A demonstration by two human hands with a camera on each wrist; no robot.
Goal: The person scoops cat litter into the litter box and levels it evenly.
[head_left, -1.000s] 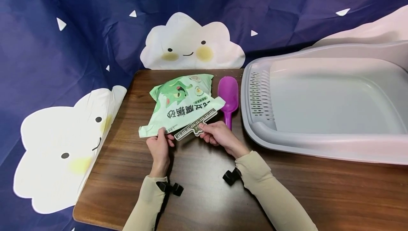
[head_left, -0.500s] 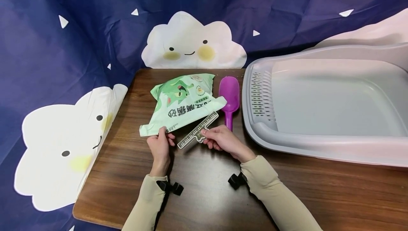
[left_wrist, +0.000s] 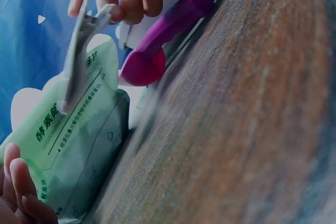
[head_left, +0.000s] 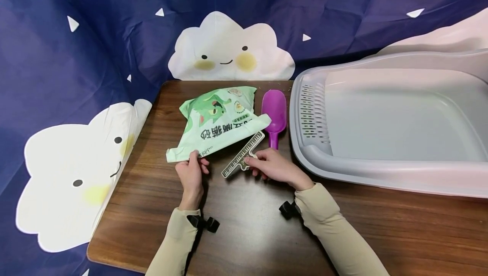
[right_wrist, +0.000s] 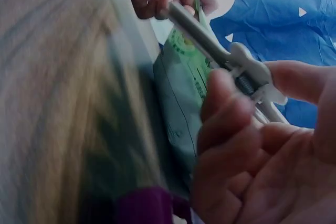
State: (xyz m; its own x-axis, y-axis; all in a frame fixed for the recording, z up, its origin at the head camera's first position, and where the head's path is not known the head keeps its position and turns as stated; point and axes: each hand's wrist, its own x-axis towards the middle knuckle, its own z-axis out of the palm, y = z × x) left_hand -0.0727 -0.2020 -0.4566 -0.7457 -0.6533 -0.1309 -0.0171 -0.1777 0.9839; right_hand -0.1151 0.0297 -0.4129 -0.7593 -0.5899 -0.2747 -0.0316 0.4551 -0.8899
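Observation:
A pale green bag of cat litter (head_left: 219, 121) with a green cat printed on it lies at the back left of the table. My left hand (head_left: 190, 176) pinches its flat near edge, thumb on top and fingers underneath. In my right hand (head_left: 280, 168), thumb and fingers grip the handle of a long bag clip (head_left: 242, 154) with a piano-key pattern. That clip slants just off the bag's near edge, apart from it. The right wrist view shows the metal spring between the grips of the clip (right_wrist: 202, 38).
A purple scoop (head_left: 273, 109) lies right of the bag, its handle toward me, partly behind my right hand. Beyond it a large grey litter box (head_left: 381, 170) fills the right side of the wooden table (head_left: 145, 208). A blue cloth with clouds hangs behind.
The right hand has drawn the clip away from the bag's near edge, to the right, and the clip has turned steeper. The left hand keeps its pinch on the bag.

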